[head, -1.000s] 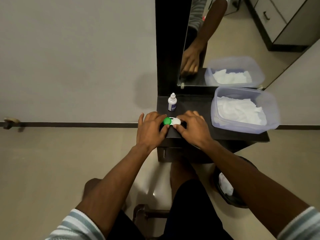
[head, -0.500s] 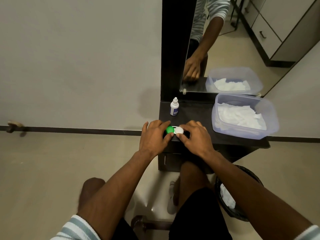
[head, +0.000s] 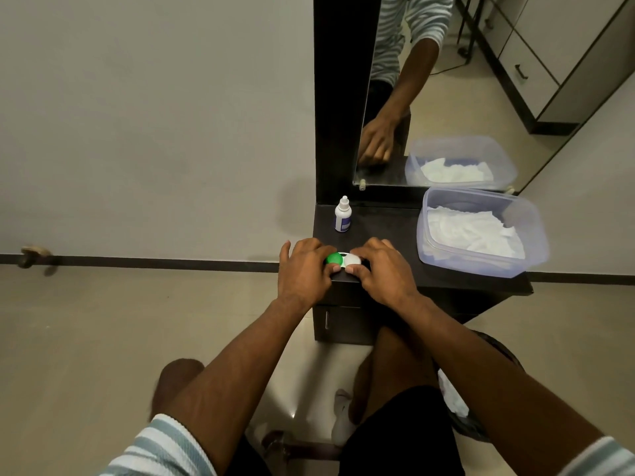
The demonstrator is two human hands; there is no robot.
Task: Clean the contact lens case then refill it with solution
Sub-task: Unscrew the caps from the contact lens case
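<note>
Both-handed grip — left hand [head: 304, 269] pinches the green cap [head: 334, 259], right hand [head: 383, 271] pinches the white cap [head: 353, 259] of the contact lens case [head: 343, 260], which sits at the near edge of the dark dresser top [head: 385, 225]. Just beyond the left hand — solution bottle [head: 342, 215], upright. Right of the grip, a plastic tub [head: 481, 230] of tissues [head: 472, 231].

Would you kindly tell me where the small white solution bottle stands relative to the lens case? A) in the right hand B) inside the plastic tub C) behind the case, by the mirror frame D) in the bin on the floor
C: the solution bottle stands upright behind the lens case, untouched, close to the mirror frame.
</note>
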